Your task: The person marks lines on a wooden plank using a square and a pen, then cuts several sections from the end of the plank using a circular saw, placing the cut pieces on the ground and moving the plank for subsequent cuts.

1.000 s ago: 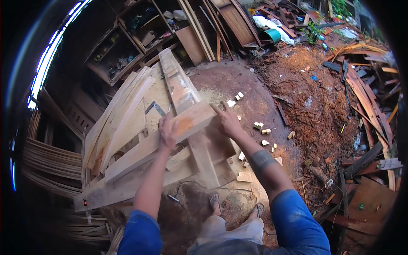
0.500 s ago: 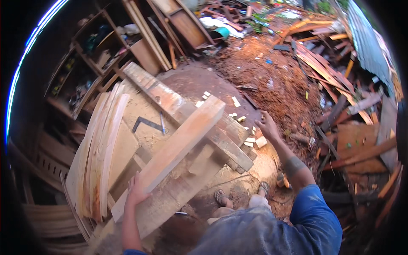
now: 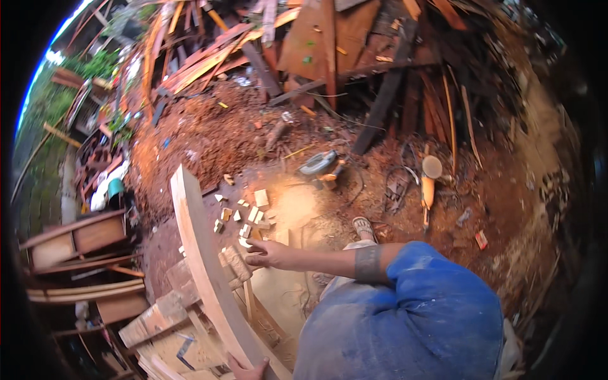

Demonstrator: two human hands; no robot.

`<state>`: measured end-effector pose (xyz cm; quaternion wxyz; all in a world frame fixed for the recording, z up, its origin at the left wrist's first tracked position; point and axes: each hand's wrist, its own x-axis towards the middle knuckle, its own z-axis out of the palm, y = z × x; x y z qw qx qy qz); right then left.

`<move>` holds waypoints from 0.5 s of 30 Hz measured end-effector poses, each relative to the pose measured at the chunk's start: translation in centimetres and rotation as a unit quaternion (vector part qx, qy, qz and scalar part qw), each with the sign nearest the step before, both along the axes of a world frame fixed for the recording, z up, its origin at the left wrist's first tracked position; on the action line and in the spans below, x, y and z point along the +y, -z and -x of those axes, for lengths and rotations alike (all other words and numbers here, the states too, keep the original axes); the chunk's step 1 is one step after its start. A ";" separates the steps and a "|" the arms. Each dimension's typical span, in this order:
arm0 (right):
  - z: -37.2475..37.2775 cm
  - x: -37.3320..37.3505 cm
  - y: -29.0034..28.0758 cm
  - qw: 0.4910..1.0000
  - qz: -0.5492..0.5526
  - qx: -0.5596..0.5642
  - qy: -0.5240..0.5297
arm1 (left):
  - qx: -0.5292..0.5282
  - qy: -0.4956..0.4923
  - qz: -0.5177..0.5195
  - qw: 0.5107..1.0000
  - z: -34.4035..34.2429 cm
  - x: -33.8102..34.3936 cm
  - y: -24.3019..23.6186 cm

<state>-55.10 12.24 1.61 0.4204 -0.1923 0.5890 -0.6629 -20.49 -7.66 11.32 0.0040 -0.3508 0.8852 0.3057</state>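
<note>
A long, pale wooden beam (image 3: 206, 253) slants across my head view over the sawdust-strewn tabletop (image 3: 206, 347), its squared upper end reaching past the tabletop's far edge. I see the left hand (image 3: 248, 370) clamped on the beam near its lower end, partly cut off by the frame. The right hand (image 3: 269, 254) is apart from the beam, just to its right, fingers spread and slightly curled, holding nothing; whether its fingertips touch the plank ends (image 3: 237, 263) behind them, I cannot tell. Left of the beam, a dark L-shaped square (image 3: 185, 352) lies on the tabletop.

Beyond the tabletop's far edge, I find small wood blocks (image 3: 254, 214) scattered over the ground, beside pale sawdust (image 3: 297, 204). Farther right lie a circular saw (image 3: 318, 163) and a yellow power tool (image 3: 428, 190) with a round head. A sandalled foot (image 3: 363, 228) shows between tools and blue shirt (image 3: 443, 291). Behind everything, a reddish-brown mound (image 3: 202, 130) meets piled scrap boards (image 3: 304, 47).
</note>
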 end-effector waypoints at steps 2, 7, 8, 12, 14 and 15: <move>-0.2 3.0 -0.9 0.973 0.153 -0.165 0.057 | -0.008 0.090 0.066 0.994 3.1 1.5 0.2; 2.1 14.5 -0.7 0.887 0.312 -0.250 0.229 | -0.072 0.235 -0.157 0.957 15.7 10.7 0.6; 2.4 18.0 -0.5 0.886 0.299 -0.226 0.274 | -0.069 0.245 -0.159 0.954 17.8 12.3 1.8; 3.0 28.9 0.3 0.831 0.286 -0.157 0.451 | -0.075 0.363 -0.237 0.898 25.2 20.0 6.5; 2.3 34.3 0.6 0.783 0.281 -0.142 0.536 | -0.113 0.382 -0.311 0.863 28.6 25.6 6.3; 1.3 37.7 0.5 0.781 0.286 -0.123 0.542 | -0.104 0.447 -0.272 0.846 29.7 27.7 6.9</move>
